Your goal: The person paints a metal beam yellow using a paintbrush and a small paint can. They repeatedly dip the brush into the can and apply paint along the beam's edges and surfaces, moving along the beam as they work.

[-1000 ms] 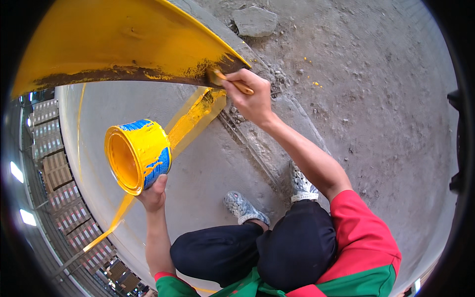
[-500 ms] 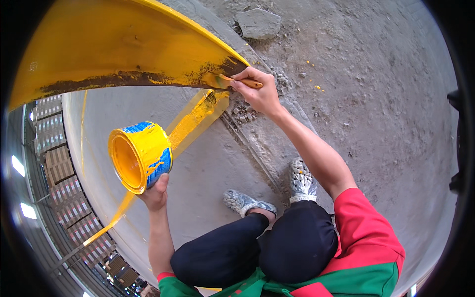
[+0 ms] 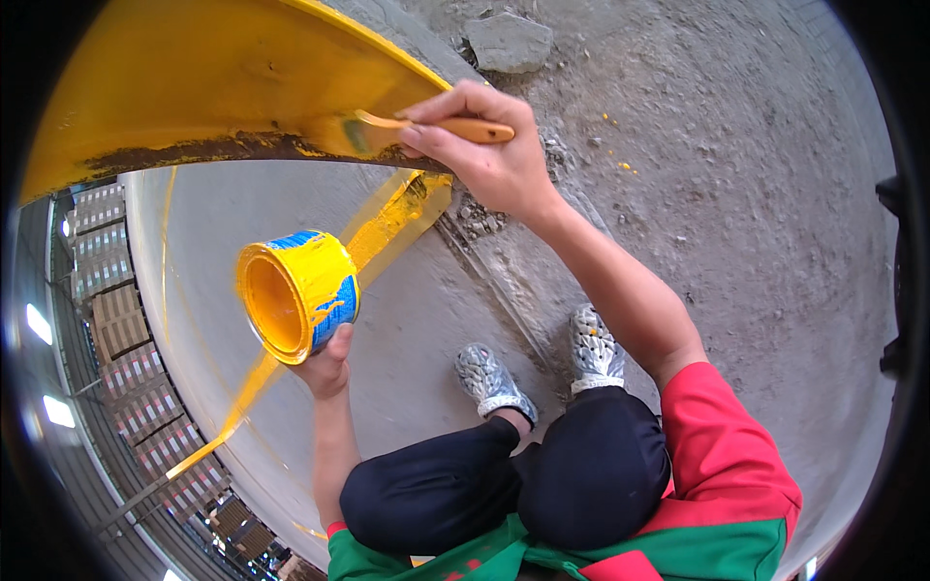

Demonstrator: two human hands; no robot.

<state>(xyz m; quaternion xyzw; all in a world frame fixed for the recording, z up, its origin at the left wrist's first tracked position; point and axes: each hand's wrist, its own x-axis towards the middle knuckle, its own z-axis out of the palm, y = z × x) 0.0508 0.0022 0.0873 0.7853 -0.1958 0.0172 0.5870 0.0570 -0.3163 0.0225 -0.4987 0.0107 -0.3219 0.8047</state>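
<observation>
My right hand (image 3: 489,145) is closed on the wooden handle of a paintbrush (image 3: 475,130). The bristles, partly blurred, lie against a large curved panel (image 3: 223,77) coated in yellow paint. Along the panel's lower edge runs a dark brown strip with only patchy yellow on it. Lower left, my left hand (image 3: 327,366) grips a paint can (image 3: 334,281) from below. The can is blue under thick yellow drips, and it tilts so its open mouth shows yellow paint inside.
A yellow painted line (image 3: 397,221) crosses the grey floor under the panel. Rubble and a flat broken slab (image 3: 509,43) lie at the upper right, with small yellow splashes nearby. Stacked pallets of boxes (image 3: 118,324) line the far left. My feet wear pale, holed clogs (image 3: 596,349).
The brush has moved left and slightly up along the panel, off the tip's dark patch, which now looks hidden behind my hand. The can and my left hand have shifted a little right.
</observation>
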